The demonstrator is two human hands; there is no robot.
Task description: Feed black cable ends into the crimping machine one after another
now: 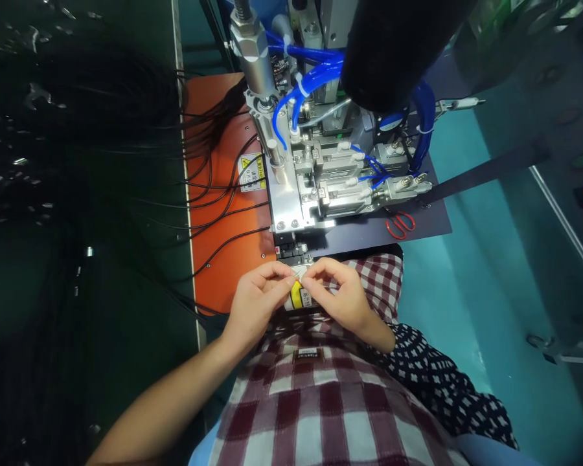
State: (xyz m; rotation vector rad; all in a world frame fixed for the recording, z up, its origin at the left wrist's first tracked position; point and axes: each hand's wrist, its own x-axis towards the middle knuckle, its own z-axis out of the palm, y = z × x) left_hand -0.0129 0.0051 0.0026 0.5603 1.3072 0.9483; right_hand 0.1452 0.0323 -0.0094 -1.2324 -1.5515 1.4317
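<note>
My left hand (pixel 258 299) and my right hand (pixel 342 296) meet at the front of a metal machine (pixel 287 200), thumbs and forefingers pinched. A small, pale, thin piece shows between the fingertips, too small to name. Just below them is a yellow-and-white label (pixel 297 296). A small black block (pixel 291 251) at the machine's front end sits right above the fingertips. Black cables (pixel 233 238) run from the left across an orange board (pixel 223 272) towards the machine.
Red-handled scissors (pixel 401 226) lie on the dark plate (pixel 350 241) to the right. Blue air hoses (pixel 320 70) and a black cylinder (pixel 398 58) overhang the machine. A dark bundle of cables (pixel 102 110) fills the left. A warning sticker (pixel 251 173) is on the orange board.
</note>
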